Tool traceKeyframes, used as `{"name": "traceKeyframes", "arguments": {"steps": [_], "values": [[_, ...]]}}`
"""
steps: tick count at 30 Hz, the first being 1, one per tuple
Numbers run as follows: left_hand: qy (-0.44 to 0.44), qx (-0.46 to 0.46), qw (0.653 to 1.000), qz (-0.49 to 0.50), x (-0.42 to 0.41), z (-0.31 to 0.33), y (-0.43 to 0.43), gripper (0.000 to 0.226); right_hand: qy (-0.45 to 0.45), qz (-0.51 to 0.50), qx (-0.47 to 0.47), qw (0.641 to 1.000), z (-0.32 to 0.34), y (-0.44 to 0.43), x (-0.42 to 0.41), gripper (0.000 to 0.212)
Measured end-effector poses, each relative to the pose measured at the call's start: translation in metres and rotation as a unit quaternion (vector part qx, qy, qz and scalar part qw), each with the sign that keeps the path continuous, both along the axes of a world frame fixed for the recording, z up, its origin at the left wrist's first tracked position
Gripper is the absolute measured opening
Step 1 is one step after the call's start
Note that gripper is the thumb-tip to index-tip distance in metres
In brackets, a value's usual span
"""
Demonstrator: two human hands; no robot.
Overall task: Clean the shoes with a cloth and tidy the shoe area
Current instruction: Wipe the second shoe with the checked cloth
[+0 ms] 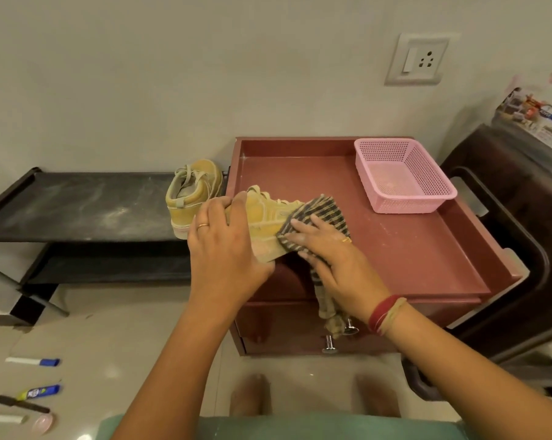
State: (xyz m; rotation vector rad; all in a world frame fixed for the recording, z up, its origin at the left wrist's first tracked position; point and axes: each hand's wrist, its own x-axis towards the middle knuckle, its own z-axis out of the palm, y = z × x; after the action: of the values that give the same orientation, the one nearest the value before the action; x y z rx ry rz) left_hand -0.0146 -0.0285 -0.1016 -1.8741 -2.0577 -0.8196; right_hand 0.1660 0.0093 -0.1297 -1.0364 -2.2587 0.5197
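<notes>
Mustard-yellow suede sneaker (265,217) sits clamped in the left hand (224,246), fingers curled over its heel end, above the front-left corner of the maroon tray-topped cabinet (395,265). The right hand (335,258) lies flat, fingers straight, pressing a dark striped cloth (322,211) on the toe. Hard rubbing could twist the shoe loose, or an elbow could knock the 2nd sneaker (192,192) off the right edge of the dusty black rack (78,204). No shoe brand is legible; a printed box (534,122) shows only cut-off letters.

Head-worn view, forward and downward

Shoe (265,220) partly under left hand (224,249) and cloth (319,214)
</notes>
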Motion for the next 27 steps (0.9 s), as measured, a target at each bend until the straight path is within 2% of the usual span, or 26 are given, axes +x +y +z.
{"name": "traceKeyframes", "arguments": {"steps": [4,7,9,12,15,18,20,22,24,26,27], "values": [[-0.004,0.004,1.000,-0.001,-0.001,0.000,0.001,0.096,0.061,-0.104,-0.053,0.991,0.002,0.017,0.011,0.034],[-0.006,0.006,1.000,-0.008,0.000,0.000,0.001,0.097,-0.003,-0.052,-0.027,0.998,0.002,0.008,0.008,0.036],[-0.009,0.006,1.000,-0.011,-0.001,0.000,0.002,0.096,-0.006,-0.066,-0.021,0.998,-0.001,0.012,0.011,0.035],[-0.004,0.015,1.000,-0.007,-0.001,0.000,0.001,0.095,0.090,-0.134,-0.080,0.984,0.001,0.036,0.024,0.030],[0.010,0.007,1.000,-0.009,0.000,0.000,-0.001,0.095,0.160,-0.159,-0.161,0.961,0.007,0.048,0.035,0.023],[0.013,-0.003,1.000,-0.009,-0.001,-0.001,0.000,0.096,0.275,-0.154,-0.130,0.940,0.015,0.046,0.030,0.023],[0.014,0.000,1.000,-0.013,-0.001,0.000,0.000,0.096,0.296,-0.091,-0.085,0.947,0.024,0.037,0.019,0.024],[0.016,0.004,0.999,-0.027,0.001,0.001,0.000,0.094,0.222,-0.008,-0.041,0.974,0.025,0.027,0.005,0.027],[0.021,0.006,0.999,-0.034,0.001,0.000,0.000,0.091,0.075,0.031,-0.001,0.997,0.016,0.020,-0.006,0.035],[0.025,0.005,0.999,-0.034,0.001,0.000,-0.001,0.091,-0.030,-0.023,0.016,0.999,0.005,0.021,-0.008,0.045],[0.025,0.005,0.999,-0.035,0.001,0.000,-0.002,0.091,-0.040,-0.064,-0.003,0.997,0.002,0.024,-0.007,0.051]]}}
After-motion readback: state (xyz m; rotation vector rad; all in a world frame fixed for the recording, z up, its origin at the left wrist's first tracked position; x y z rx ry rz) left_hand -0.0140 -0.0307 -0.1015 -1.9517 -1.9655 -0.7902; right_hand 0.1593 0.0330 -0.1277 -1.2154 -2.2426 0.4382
